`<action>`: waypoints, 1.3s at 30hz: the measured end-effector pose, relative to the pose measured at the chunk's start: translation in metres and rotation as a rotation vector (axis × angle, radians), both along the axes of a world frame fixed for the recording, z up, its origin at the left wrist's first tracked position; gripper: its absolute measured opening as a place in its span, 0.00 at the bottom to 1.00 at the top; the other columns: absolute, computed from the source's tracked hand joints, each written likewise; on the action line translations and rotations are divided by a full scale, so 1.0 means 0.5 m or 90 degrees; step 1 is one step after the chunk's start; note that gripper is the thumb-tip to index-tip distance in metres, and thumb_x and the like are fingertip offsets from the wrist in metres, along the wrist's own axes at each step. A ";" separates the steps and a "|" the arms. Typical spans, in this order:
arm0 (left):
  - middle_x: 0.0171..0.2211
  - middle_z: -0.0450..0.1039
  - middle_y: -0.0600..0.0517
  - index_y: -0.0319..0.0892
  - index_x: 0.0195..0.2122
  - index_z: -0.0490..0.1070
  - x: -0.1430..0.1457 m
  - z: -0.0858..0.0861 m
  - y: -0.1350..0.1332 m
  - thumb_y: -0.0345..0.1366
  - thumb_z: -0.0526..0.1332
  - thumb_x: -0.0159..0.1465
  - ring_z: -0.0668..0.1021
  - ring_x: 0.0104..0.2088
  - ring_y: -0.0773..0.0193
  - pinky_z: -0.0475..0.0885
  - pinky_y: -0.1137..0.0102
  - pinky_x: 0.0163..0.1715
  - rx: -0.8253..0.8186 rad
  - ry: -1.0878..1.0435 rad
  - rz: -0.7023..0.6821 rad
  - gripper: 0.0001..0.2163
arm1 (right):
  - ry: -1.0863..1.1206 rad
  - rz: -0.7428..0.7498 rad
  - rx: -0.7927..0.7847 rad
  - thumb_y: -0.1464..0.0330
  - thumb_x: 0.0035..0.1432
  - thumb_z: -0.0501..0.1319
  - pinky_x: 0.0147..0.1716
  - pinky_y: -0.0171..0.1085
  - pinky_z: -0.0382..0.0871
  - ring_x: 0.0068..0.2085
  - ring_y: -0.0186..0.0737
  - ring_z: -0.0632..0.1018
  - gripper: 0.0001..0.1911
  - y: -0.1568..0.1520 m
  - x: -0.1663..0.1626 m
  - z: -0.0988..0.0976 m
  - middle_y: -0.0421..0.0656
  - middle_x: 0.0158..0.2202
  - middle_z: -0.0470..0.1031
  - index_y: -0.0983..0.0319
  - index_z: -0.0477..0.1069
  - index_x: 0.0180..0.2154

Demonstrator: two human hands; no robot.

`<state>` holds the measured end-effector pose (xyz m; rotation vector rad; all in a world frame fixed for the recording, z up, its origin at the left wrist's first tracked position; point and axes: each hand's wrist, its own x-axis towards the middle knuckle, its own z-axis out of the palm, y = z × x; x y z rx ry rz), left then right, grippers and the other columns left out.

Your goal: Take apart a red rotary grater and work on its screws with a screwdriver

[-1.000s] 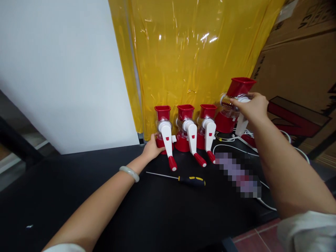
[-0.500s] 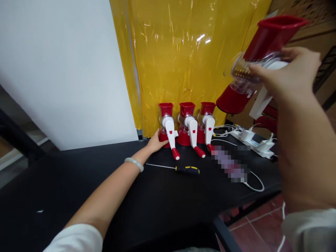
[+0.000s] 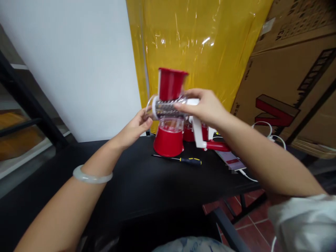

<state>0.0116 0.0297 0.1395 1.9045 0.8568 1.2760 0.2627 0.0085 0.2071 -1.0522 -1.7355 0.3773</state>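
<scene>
The left hand (image 3: 133,128) curls loosely on the drum end of the grater (image 3: 169,112), in the middle, low over the black table (image 3: 131,182); the right hand (image 3: 207,108) wraps tight round its white crank side; if the loose hold slips, it could tip onto the screwdriver (image 3: 183,160).

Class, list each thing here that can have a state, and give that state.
grater, upright, gripped by the right hand.
right hand, shut on the grater's crank side.
left hand, fingertips at the drum end.
crank, hanging down.
screwdriver, lying flat on the table.
</scene>
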 end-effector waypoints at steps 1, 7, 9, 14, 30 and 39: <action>0.60 0.68 0.43 0.45 0.64 0.60 -0.008 -0.006 -0.001 0.50 0.70 0.57 0.67 0.63 0.43 0.64 0.49 0.62 -0.007 -0.001 -0.005 0.36 | -0.014 0.023 0.007 0.55 0.41 0.75 0.51 0.49 0.74 0.48 0.48 0.80 0.35 0.013 -0.029 -0.017 0.51 0.47 0.79 0.67 0.75 0.49; 0.55 0.72 0.37 0.41 0.64 0.54 -0.065 -0.100 0.050 0.36 0.78 0.44 0.79 0.51 0.45 0.73 0.48 0.54 -0.099 -0.112 0.098 0.48 | -0.028 0.057 -0.072 0.54 0.42 0.74 0.57 0.48 0.69 0.53 0.48 0.77 0.38 0.090 -0.145 -0.103 0.53 0.52 0.76 0.67 0.71 0.52; 0.55 0.72 0.38 0.44 0.66 0.51 -0.084 -0.128 0.067 0.33 0.78 0.43 0.80 0.50 0.46 0.74 0.49 0.52 -0.126 -0.145 0.106 0.52 | -0.043 0.068 -0.095 0.53 0.41 0.74 0.57 0.49 0.69 0.53 0.48 0.77 0.40 0.108 -0.166 -0.126 0.53 0.53 0.76 0.66 0.70 0.53; 0.56 0.71 0.38 0.43 0.66 0.54 -0.129 -0.168 0.098 0.28 0.79 0.38 0.78 0.52 0.46 0.73 0.51 0.55 -0.092 -0.186 0.118 0.54 | -0.060 0.154 -0.086 0.53 0.42 0.74 0.57 0.48 0.68 0.56 0.48 0.76 0.42 0.151 -0.201 -0.171 0.52 0.56 0.75 0.64 0.68 0.56; 0.55 0.74 0.38 0.38 0.62 0.63 -0.153 -0.200 0.176 0.33 0.78 0.41 0.77 0.55 0.48 0.70 0.54 0.57 -0.064 -0.106 0.133 0.45 | -0.030 0.167 0.105 0.61 0.60 0.61 0.55 0.47 0.71 0.52 0.44 0.77 0.18 0.196 -0.051 -0.223 0.49 0.52 0.76 0.59 0.73 0.50; 0.52 0.78 0.40 0.40 0.56 0.67 -0.154 -0.228 0.188 0.36 0.78 0.43 0.80 0.52 0.48 0.73 0.55 0.55 -0.146 -0.149 0.143 0.38 | 0.014 -0.479 0.033 0.57 0.43 0.70 0.58 0.53 0.62 0.57 0.64 0.70 0.46 0.313 0.247 -0.331 0.68 0.54 0.68 0.79 0.61 0.57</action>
